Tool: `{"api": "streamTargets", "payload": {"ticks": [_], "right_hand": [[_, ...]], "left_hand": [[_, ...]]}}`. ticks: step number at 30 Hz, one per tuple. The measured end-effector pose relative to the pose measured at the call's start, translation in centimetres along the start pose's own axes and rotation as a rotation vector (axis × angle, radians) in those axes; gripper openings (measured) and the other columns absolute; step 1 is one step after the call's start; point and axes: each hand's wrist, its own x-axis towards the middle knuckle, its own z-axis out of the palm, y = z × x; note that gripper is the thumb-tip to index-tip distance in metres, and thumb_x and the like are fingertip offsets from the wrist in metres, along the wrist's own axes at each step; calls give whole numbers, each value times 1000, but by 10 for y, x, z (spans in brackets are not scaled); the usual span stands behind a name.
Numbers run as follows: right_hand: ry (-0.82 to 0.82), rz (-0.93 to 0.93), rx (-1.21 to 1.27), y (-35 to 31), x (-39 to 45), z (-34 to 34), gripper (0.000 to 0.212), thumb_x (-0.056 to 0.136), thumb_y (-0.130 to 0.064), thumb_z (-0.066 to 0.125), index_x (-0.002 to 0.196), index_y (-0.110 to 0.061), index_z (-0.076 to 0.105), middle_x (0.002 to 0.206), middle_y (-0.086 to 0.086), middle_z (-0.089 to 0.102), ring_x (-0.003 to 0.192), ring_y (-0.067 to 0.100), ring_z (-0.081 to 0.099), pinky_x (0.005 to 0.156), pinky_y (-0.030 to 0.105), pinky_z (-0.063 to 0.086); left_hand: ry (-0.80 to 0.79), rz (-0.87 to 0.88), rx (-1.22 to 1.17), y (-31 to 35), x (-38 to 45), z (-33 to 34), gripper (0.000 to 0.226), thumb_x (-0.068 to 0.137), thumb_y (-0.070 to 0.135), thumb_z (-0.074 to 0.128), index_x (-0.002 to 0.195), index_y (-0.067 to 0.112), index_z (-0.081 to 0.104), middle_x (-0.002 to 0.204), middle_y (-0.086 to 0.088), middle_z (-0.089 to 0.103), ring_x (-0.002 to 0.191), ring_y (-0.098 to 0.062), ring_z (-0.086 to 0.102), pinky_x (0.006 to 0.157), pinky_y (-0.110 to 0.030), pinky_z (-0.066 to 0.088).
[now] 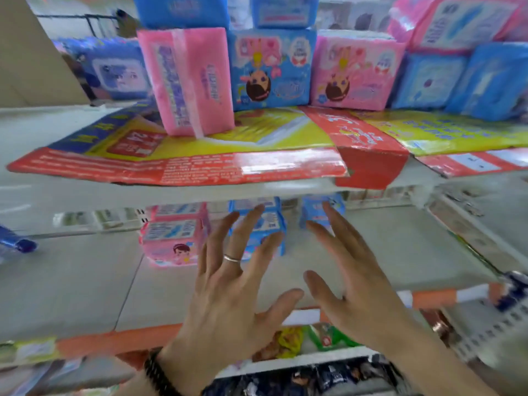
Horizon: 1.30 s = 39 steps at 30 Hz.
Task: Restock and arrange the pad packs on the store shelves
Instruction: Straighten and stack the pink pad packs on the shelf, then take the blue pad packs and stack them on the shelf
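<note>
Progress: partly done, by my reading. Upper shelf (200,192) carries a row of pad packs on flattened cardboard; pink pack (187,81) at 11 o'clock stands turned sideways, ahead of its neighbours (probably needs straightening). Middle shelf (71,281) holds only three small stacks at the back: pink stack (171,238) at 9 o'clock from centre, blue stack (257,221) at centre, a smaller blue pack (317,210) at 1 o'clock. Much bare board left, so restocking remains.

Hands: left hand (228,295) and right hand (360,284) both reach toward the blue stack, fingers spread and straight, grasping nothing. Contact with any pack: none visible.
</note>
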Motion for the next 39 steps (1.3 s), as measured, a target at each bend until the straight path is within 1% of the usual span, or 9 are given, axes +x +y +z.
{"api": "streamTargets", "payload": {"ticks": [3,5,8,10,16,22,27,30,39], "right_hand": [[56,14,-46,-19,-15,-18,66,93,-41,57,153,-24,35,166,-9,14,153,15,14,119,46,30],[62,54,-73,-27,-23,-25,68,92,-37,60,153,-19,36,166,-7,15,154,14,12,118,48,31],[86,59,-117,-34,-32,-33,68,93,-40,57,153,-16,36,166,-4,15,154,13,9,122,42,24],[101,44,-124,-37,-35,-38,67,93,-41,55,152,-16,37,166,-1,16,154,13,9,123,41,22],[165,-79,-106,-40,-34,-66,64,94,-39,54,151,-15,39,166,2,18,154,17,13,119,52,28],[281,-283,-88,-29,-22,-131,60,94,-38,55,146,-10,45,162,10,26,151,25,23,115,56,33],[342,-403,-74,-15,-6,-178,58,95,-39,53,145,-9,47,160,10,30,150,24,27,118,49,30],[364,-443,-34,-10,5,-190,58,95,-41,51,145,-11,47,160,10,32,149,25,29,117,50,31],[358,-453,-22,-7,44,-196,66,94,-53,46,149,-16,44,159,5,36,149,21,29,117,50,30]], "left_hand": [[-17,15,-42,7,-2,-5,62,96,63,42,144,24,43,163,-8,25,147,-39,21,110,-59,34],[-17,11,-48,11,-1,-6,61,97,62,39,146,25,40,163,-8,25,147,-39,22,110,-59,35],[-11,6,-55,19,3,-9,58,99,60,37,144,24,42,162,-8,27,145,-39,25,110,-58,34],[-16,19,-46,27,6,-14,57,99,59,38,143,23,43,162,-8,28,144,-39,26,111,-58,32],[-12,20,73,61,17,-38,59,99,58,41,145,22,45,161,-8,29,144,-38,29,108,-60,34],[128,55,282,115,52,-62,58,98,55,43,140,17,54,158,-13,34,142,-37,33,110,-58,33],[254,54,377,155,79,-78,55,99,50,44,132,10,62,156,-15,38,138,-39,38,113,-56,31],[295,-5,435,167,88,-85,56,99,50,42,134,10,60,155,-14,39,135,-40,39,113,-55,32],[214,-154,568,157,103,-110,60,97,57,37,139,18,54,156,-5,38,141,-32,35,114,-52,30]]}}
